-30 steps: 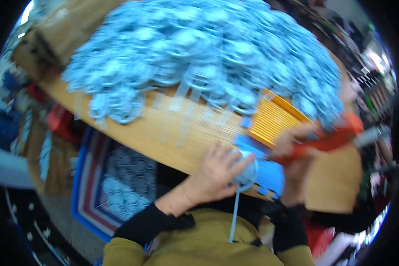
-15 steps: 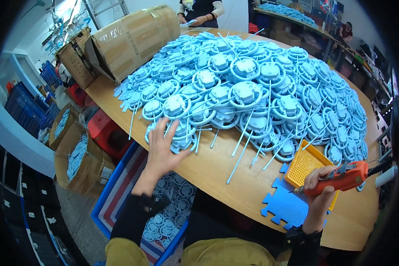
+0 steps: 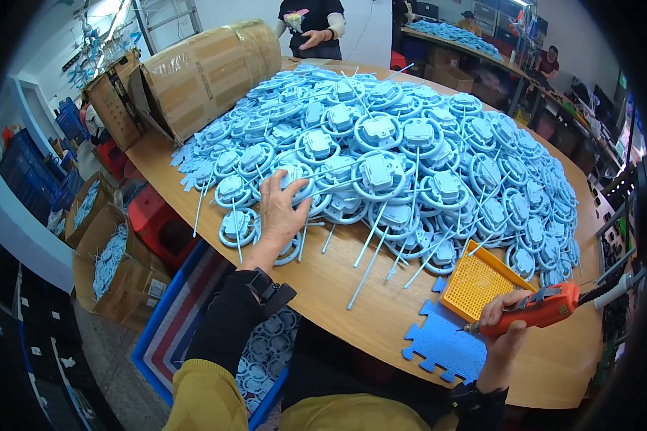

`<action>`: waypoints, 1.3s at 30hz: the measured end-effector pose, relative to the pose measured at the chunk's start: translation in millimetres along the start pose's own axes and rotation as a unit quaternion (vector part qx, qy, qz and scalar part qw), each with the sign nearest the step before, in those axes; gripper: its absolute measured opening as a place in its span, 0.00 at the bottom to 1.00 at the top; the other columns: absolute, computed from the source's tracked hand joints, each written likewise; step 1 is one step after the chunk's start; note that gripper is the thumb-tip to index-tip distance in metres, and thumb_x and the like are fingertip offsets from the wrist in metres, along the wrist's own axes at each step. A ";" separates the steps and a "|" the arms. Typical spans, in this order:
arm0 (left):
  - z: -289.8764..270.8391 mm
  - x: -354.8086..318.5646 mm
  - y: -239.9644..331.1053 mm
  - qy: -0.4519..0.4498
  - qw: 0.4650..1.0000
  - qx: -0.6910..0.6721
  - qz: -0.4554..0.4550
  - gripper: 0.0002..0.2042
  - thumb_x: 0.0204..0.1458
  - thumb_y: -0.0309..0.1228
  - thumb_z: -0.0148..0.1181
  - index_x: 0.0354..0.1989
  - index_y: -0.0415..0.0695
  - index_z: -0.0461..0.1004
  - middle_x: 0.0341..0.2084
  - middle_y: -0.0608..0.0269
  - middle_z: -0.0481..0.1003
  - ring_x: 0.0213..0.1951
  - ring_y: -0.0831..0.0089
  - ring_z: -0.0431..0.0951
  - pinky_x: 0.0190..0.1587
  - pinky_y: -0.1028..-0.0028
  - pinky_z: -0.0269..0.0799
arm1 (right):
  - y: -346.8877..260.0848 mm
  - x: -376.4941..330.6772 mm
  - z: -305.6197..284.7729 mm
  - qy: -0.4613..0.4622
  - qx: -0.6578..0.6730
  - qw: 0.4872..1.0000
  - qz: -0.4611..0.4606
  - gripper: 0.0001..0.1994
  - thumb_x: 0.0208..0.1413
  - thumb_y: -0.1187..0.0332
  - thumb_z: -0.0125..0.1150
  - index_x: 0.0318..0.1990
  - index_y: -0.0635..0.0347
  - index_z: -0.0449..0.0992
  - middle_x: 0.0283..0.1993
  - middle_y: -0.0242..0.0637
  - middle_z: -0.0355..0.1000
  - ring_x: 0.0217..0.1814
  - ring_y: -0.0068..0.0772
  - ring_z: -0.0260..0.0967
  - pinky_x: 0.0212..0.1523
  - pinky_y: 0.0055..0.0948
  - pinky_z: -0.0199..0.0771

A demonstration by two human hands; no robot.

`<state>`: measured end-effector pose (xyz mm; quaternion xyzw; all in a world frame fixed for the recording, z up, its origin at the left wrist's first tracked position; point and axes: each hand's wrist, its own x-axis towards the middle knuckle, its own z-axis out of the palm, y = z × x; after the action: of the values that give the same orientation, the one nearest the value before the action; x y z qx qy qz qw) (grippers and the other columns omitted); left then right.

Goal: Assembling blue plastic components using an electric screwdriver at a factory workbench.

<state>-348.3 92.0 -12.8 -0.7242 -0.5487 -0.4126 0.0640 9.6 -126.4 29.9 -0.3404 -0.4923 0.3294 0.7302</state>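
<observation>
Light-blue plastic ring-shaped parts (image 3: pixel 379 174), each with a boxy centre, lie heaped on the wooden table (image 3: pixel 331 284); many thin rods stick out among them. At the heap's near left edge my left hand (image 3: pixel 280 215) reaches over a ring, fingers apart and curved, fingertips at its near side; no firm grip shows. My right hand (image 3: pixel 503 327) is wrapped round an orange-red electric screwdriver (image 3: pixel 539 310), its bit pointing left. Below that bit lies a blue interlocking foam mat (image 3: pixel 446 341). Just beyond the mat stands a yellow perforated tray (image 3: pixel 482 280).
A large taped carton (image 3: pixel 208 79) lies at the table's far left. Below the near edge sits a blue crate (image 3: pixel 158 345) with a striped liner and more ring parts. Left stand open cartons (image 3: pixel 118 269) and a red stool (image 3: pixel 158 223). Across the table stands another person (image 3: pixel 313 32).
My left hand has moved farther over the heap, away from the front ring it was over. The right hand keeps hold of the screwdriver. The whole view has shifted slightly.
</observation>
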 end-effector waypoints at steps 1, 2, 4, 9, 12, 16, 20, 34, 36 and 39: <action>0.3 0.8 1.1 -0.012 1.000 0.006 -0.008 0.17 0.40 0.30 0.66 0.42 0.49 0.77 0.50 0.52 0.63 0.54 0.52 0.61 0.56 0.61 0.60 | -1.6 -0.9 -1.5 0.001 -0.001 1.000 -0.002 0.28 0.46 0.43 0.65 0.38 0.60 0.64 0.19 0.32 0.63 0.18 0.23 0.64 0.18 0.20 0.67; 1.0 1.0 2.2 -0.012 1.000 0.005 -0.007 0.17 0.40 0.30 0.66 0.42 0.49 0.77 0.50 0.52 0.63 0.54 0.52 0.61 0.56 0.61 0.60 | -3.1 -1.7 -2.9 0.004 0.000 1.000 -0.002 0.28 0.46 0.43 0.65 0.38 0.60 0.64 0.19 0.32 0.63 0.18 0.23 0.64 0.18 0.20 0.67; 0.9 -1.8 1.5 0.020 0.999 -0.035 -0.019 0.15 0.42 0.28 0.65 0.42 0.49 0.77 0.49 0.53 0.64 0.53 0.54 0.62 0.55 0.61 0.61 | -3.7 -3.4 -5.9 0.007 0.004 1.000 0.000 0.28 0.46 0.43 0.65 0.38 0.60 0.64 0.19 0.32 0.63 0.18 0.23 0.64 0.18 0.20 0.67; -10.2 -4.9 8.2 0.131 0.980 -0.138 -0.062 0.16 0.44 0.26 0.64 0.44 0.47 0.76 0.49 0.53 0.64 0.51 0.57 0.66 0.52 0.63 0.64 | -4.3 -7.5 -14.1 0.014 0.004 1.000 0.004 0.29 0.46 0.43 0.65 0.38 0.60 0.64 0.19 0.32 0.63 0.18 0.24 0.63 0.18 0.20 0.66; -28.5 -23.4 52.9 0.126 0.974 -0.188 0.026 0.19 0.42 0.24 0.64 0.46 0.48 0.73 0.51 0.53 0.64 0.52 0.54 0.66 0.52 0.62 0.65 | -4.4 -7.2 -15.3 0.033 -0.002 0.999 0.002 0.30 0.46 0.42 0.64 0.38 0.60 0.63 0.20 0.31 0.62 0.19 0.24 0.62 0.18 0.20 0.64; -40.2 -99.8 133.8 -0.053 0.926 -0.276 0.250 0.18 0.38 0.28 0.66 0.41 0.51 0.75 0.53 0.56 0.64 0.55 0.47 0.64 0.56 0.53 0.62 | -5.8 4.6 -19.5 0.036 -0.040 0.998 -0.035 0.30 0.47 0.41 0.63 0.39 0.60 0.62 0.20 0.31 0.61 0.20 0.23 0.61 0.19 0.19 0.63; -5.5 -147.7 165.1 -0.263 0.836 -0.325 0.355 0.18 0.39 0.32 0.67 0.42 0.52 0.75 0.53 0.57 0.63 0.57 0.47 0.62 0.56 0.52 0.60 | -1.8 17.2 -33.4 0.035 -0.033 0.998 -0.040 0.30 0.48 0.41 0.62 0.40 0.60 0.63 0.21 0.31 0.61 0.22 0.23 0.61 0.22 0.19 0.63; 44.3 32.4 77.3 -0.152 0.972 -0.093 0.155 0.40 0.35 0.34 0.70 0.61 0.42 0.59 0.57 0.44 0.61 0.59 0.51 0.61 0.62 0.62 0.55 | 38.2 57.5 -58.2 0.072 0.009 0.996 -0.060 0.22 0.51 0.49 0.63 0.40 0.58 0.68 0.23 0.32 0.65 0.25 0.25 0.62 0.28 0.26 0.64; 41.4 38.1 83.3 -0.179 0.965 -0.119 0.150 0.40 0.35 0.33 0.70 0.61 0.42 0.59 0.57 0.44 0.61 0.60 0.52 0.61 0.62 0.62 0.55 | 42.6 60.6 -61.9 0.081 0.015 0.995 -0.060 0.20 0.51 0.52 0.65 0.39 0.59 0.68 0.22 0.32 0.65 0.25 0.25 0.63 0.29 0.26 0.65; 37.9 36.6 86.4 -0.216 0.956 -0.149 0.128 0.40 0.33 0.31 0.69 0.61 0.41 0.59 0.57 0.48 0.61 0.60 0.54 0.61 0.62 0.63 0.55 | 48.4 66.5 -61.7 0.101 0.013 0.993 -0.058 0.21 0.50 0.52 0.66 0.38 0.59 0.68 0.22 0.32 0.65 0.25 0.25 0.63 0.29 0.26 0.65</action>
<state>-253.0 106.2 18.2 -0.8615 -0.3844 -0.3121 -0.1123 80.6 -56.1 5.6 -0.3333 -0.4312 0.2567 0.7982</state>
